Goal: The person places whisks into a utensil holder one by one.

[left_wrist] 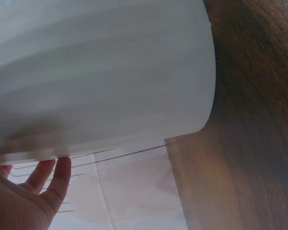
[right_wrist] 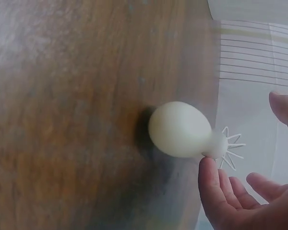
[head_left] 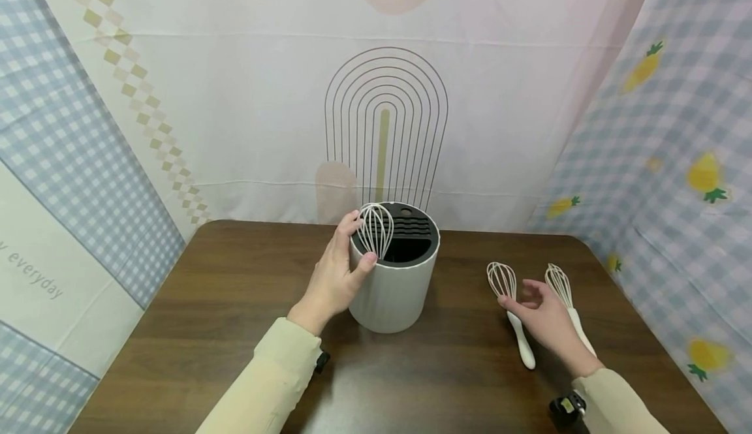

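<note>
Whisk (head_left: 521, 339), the inner of two lying on the surface (head_left: 458, 382): long axis from 11 o'clock (wire head) to 5 o'clock (handle end), taking 12 as the far edge in the head view. Right hand (head_left: 552, 323) is by far the nearer, reaching in from 4 o'clock, with this whisk at 9 o'clock from its palm. Key relation, as judged — thumb tip sits over or just beside the neck, where wires meet handle, so a pinch from here would come across the axis, at the neck rather than mid-handle.

Right fingers: parted from the thumb, loosely bent, nothing seen pinched. Right wrist view puts the neck between thumb and fingers, one fingertip right at its edge; touching or slightly apart — cannot tell. Outer whisk (head_left: 577, 323) lies at 2 o'clock from the same hand, axis also roughly 11 to 5.

Left hand (head_left: 331, 277) is well apart, at 9 to 10 o'clock from the right. Its fingers are spread against the holder (head_left: 390, 300) at 10 o'clock, thumb near the rim at 7. Third whisk (head_left: 376, 235) stands head up in the holder, close beside those fingers; contact with its wires is unclear.
</note>
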`<state>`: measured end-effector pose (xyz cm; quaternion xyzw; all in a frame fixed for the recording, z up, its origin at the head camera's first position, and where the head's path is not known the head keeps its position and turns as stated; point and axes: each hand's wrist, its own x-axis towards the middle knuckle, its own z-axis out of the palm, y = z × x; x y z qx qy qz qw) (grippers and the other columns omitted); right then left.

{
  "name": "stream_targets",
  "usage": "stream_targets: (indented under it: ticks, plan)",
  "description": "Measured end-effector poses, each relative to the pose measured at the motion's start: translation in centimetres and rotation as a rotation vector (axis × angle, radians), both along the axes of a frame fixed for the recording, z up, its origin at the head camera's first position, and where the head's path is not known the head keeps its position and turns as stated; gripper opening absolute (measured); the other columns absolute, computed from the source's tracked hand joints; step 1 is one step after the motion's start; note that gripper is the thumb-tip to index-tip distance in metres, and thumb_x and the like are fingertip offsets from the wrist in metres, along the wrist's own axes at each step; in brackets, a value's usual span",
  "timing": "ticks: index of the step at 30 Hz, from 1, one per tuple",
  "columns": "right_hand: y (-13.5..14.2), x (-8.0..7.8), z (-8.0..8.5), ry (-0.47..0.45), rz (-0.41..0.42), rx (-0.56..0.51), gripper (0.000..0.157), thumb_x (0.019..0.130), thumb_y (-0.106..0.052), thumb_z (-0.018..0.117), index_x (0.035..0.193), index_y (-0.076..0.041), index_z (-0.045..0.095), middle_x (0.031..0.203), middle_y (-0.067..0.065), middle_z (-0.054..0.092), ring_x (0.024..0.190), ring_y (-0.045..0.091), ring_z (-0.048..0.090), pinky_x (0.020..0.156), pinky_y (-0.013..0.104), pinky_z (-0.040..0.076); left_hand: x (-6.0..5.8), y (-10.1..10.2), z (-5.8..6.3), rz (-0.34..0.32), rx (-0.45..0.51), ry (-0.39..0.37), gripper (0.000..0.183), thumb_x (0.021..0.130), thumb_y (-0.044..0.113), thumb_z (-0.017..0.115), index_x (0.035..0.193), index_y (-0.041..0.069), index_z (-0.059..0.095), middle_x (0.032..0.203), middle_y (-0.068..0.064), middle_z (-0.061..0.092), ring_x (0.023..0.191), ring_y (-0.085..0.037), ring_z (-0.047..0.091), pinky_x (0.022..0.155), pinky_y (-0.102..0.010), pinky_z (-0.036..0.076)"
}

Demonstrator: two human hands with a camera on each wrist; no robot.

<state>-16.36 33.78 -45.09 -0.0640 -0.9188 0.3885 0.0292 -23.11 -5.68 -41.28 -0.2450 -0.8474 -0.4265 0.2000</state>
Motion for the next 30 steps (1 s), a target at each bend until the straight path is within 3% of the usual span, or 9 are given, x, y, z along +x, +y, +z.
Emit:
stream_targets:
  ticks: [6, 12, 21, 30]
  plan:
    - [0.4, -0.2, -0.8, -0.132, 0.010, -0.097, 0.094, 0.086, -0.053, 0.065, 0.147, 0.005, 0.023, 0.140, 0.033, 0.037, 0.123, 0.044, 0.045, 0.088, 0.048, 0.047, 0.0, 0.0, -0.1, 0.002, 0.001, 0.001, 0.069, 0.090, 0.069, 0.036, 0.144, 0.026, 0.028, 0.157, 0.009, 0.023, 0.137, -0.018, 0.033, 0.091, -0.058, 0.043]
    - [1.3, -0.2, -1.6, -0.221, 0.003, -0.222, 0.083, 0.091, -0.038, 0.067, 0.146, 0.006, 0.024, 0.139, 0.035, 0.034, 0.122, 0.045, 0.045, 0.085, 0.044, 0.050, 0.1, 0.1, 0.1, -0.003, -0.003, -0.016, 0.071, 0.090, 0.071, 0.034, 0.143, 0.026, 0.028, 0.156, 0.011, 0.022, 0.137, -0.018, 0.033, 0.092, -0.057, 0.042]
    - [1.0, -0.3, -1.2, -0.278, -0.004, -0.194, 0.068, 0.095, -0.036, 0.060, 0.141, 0.008, 0.034, 0.134, 0.031, 0.044, 0.119, 0.042, 0.048, 0.089, 0.047, 0.046, 0.2, -0.2, 0.3, -0.002, 0.012, -0.006, 0.069, 0.090, 0.068, 0.037, 0.143, 0.025, 0.029, 0.156, 0.012, 0.022, 0.138, -0.017, 0.032, 0.097, -0.055, 0.039]
    - [0.9, -0.2, -1.3, -0.278, -0.060, -0.182, 0.056, 0.094, -0.035, 0.062, 0.126, 0.009, 0.050, 0.120, 0.022, 0.056, 0.094, 0.025, 0.058, 0.078, 0.038, 0.049, 0.1, -0.1, 0.3, -0.007, 0.004, -0.009, 0.069, 0.090, 0.070, 0.036, 0.143, 0.025, 0.029, 0.156, 0.010, 0.023, 0.137, -0.017, 0.033, 0.094, -0.055, 0.041]
